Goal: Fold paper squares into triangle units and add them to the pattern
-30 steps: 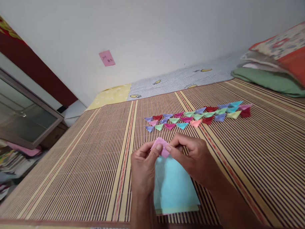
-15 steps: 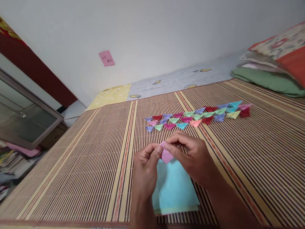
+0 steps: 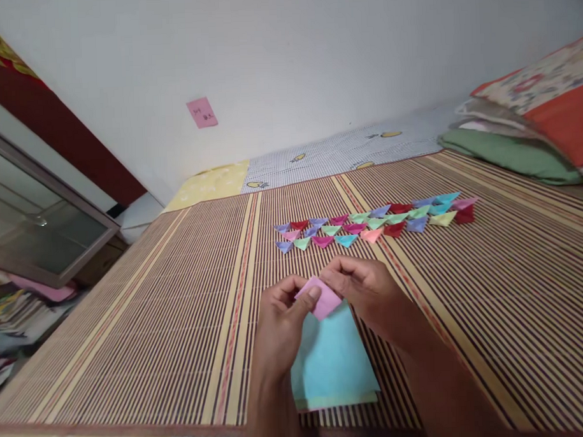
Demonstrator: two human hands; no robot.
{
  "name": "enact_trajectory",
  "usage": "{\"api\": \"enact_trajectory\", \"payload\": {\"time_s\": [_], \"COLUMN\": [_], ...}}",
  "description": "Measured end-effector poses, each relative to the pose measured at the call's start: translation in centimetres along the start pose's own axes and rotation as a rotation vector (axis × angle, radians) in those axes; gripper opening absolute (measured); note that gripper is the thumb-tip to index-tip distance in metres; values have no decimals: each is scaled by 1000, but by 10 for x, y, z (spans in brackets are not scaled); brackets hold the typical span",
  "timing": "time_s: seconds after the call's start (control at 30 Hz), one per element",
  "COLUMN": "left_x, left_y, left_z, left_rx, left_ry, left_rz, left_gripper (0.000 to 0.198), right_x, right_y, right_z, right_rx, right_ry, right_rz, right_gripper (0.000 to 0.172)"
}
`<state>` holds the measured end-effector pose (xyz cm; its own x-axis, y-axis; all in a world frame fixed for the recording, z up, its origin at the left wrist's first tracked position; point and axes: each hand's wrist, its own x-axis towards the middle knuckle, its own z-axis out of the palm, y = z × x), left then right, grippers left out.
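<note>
A small folded piece of pink paper [image 3: 324, 301] is held up between my two hands. My left hand [image 3: 282, 321] pinches it, thumb lying across its near face. At its upper right edge, the closed fingers of my right hand [image 3: 365, 289] grip the paper; their tips are partly hidden. Below it lies a stack of paper sheets, a light blue sheet [image 3: 337, 363] on top and a pale green edge showing beneath. Beyond my hands, several small folded paper pieces [image 3: 346, 240] in many colours stand in rows.
Everything rests on a striped bamboo mat [image 3: 189, 311]. Cushions and folded cloth [image 3: 513, 150] are piled at the far right. A pink note [image 3: 202, 112] sticks to the white wall. At the left are a glass-panelled cabinet door [image 3: 42, 208] and stacked books [image 3: 22, 314].
The pink paper now shows a wider, squarer face than before. My right thumb has drawn back from its front to the upper right edge, while my left thumb lies further across it.
</note>
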<state>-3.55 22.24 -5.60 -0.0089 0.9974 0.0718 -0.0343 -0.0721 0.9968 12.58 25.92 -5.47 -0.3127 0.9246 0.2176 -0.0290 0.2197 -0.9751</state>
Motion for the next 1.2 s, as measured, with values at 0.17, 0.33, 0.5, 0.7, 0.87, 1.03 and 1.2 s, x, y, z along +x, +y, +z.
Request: {"api": "enact_trajectory", "payload": {"time_s": [0.17, 0.33, 0.5, 0.7, 0.87, 1.03, 1.2], "left_x": [4, 4, 0, 1, 2, 2, 1], "left_y": [-8, -5, 4, 3, -1, 3, 6], "left_z": [-3, -3, 1, 6, 6, 5, 1], "left_rx": [-141, -146, 60, -5, -122, -95, -98], "left_ry": [88, 79, 26, 97, 90, 4, -54], "left_rz": [-27, -11, 67, 7, -8, 8, -52], "left_gripper": [23, 25, 29, 23, 16, 22, 19], "right_x": [-1, -1, 0, -1, 0, 2, -1], "right_y": [-3, -5, -4, -8, -4, -3, -8], "right_z": [-5, -3, 5, 15, 12, 2, -2], "right_rx": [-133, -162, -46, -121, -89, 16, -7], "right_ry": [-92, -70, 28, 192, 277, 171, -41], "right_rz": [-3, -50, -73, -156, -148, -83, -29], "right_gripper": [18, 22, 13, 18, 17, 19, 22]}}
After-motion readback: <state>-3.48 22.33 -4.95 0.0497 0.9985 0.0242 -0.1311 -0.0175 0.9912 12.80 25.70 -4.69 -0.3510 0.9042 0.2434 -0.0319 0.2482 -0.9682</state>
